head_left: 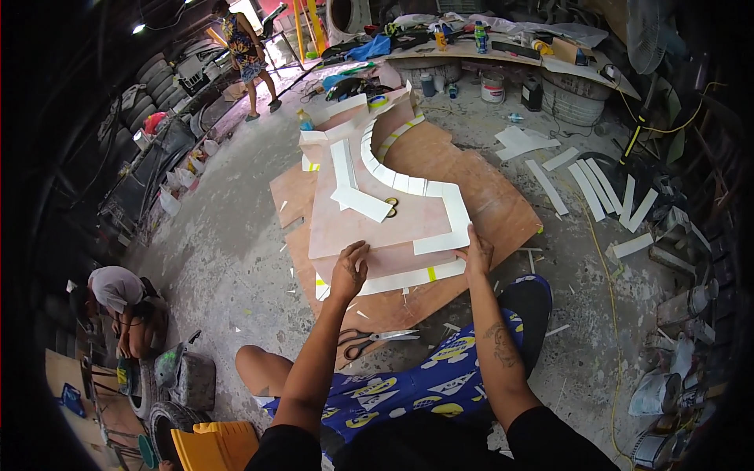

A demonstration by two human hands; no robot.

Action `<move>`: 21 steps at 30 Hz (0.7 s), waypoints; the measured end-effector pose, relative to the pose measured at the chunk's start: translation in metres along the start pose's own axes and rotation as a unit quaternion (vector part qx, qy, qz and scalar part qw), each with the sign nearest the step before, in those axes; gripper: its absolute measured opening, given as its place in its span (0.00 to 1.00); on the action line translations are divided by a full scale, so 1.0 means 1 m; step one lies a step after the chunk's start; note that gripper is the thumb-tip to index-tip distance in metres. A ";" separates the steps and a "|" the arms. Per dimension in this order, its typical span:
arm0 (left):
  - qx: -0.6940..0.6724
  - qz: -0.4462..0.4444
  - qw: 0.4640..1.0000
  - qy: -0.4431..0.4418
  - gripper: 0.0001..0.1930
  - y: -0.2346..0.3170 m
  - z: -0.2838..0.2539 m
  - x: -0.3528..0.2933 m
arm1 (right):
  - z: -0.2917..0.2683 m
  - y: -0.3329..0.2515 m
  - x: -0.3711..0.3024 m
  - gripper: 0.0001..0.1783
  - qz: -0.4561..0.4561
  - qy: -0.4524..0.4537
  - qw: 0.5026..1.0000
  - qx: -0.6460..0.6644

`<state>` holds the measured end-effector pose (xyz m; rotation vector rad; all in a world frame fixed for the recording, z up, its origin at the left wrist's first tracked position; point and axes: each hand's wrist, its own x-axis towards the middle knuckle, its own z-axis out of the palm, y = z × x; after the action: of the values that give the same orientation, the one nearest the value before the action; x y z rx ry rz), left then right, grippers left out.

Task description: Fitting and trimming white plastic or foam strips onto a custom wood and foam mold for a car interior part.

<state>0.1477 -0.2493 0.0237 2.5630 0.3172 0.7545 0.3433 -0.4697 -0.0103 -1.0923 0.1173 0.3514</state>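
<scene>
In front of me stands a pinkish moulded form (369, 231) with a raised top and a curved cutout. White strips (441, 231) line its curved edge and right corner. My right hand (477, 255) is closed at that corner, thumb up against the strip and fingers by the form's edge. At the form's front edge my left hand (349, 271) rests with curled fingers; whatever is between them is hidden. Loose white strips (361, 202) lie on top, beside a small yellow-and-black ring-shaped thing (391, 207). Dark-handled scissors (369, 340) lie close to my legs.
A brown board (495, 196) lies under the form on the concrete floor. Several cut white strips (589, 188) are scattered to the right, near a yellow cord (603, 275). One person (126, 302) crouches at left; another (247, 55) stands far back. Buckets (492, 88) stand behind.
</scene>
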 end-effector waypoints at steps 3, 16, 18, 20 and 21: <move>0.004 0.009 1.000 0.000 0.20 -0.011 -0.002 -0.001 | -0.007 0.019 0.018 0.36 -0.021 -0.020 1.000 0.008; -0.032 -0.279 0.942 0.184 0.30 -0.099 -0.023 -0.016 | -0.021 0.028 -0.022 0.47 0.009 -0.095 0.989 0.115; -0.016 -0.259 0.943 0.210 0.31 -0.105 -0.020 -0.022 | -0.019 0.026 -0.020 0.47 0.007 -0.091 0.989 0.120; -0.083 -0.288 0.939 0.169 0.26 -0.072 -0.025 -0.012 | -0.026 0.021 -0.014 0.47 -0.003 -0.067 0.990 0.121; -0.086 -0.290 0.939 0.163 0.26 -0.064 -0.032 -0.010 | -0.021 0.019 -0.015 0.47 -0.016 -0.049 0.990 0.131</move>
<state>0.1161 -0.1857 0.0125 2.0068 1.0107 0.9141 0.3248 -0.4837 -0.0316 -0.8140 0.0566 0.3492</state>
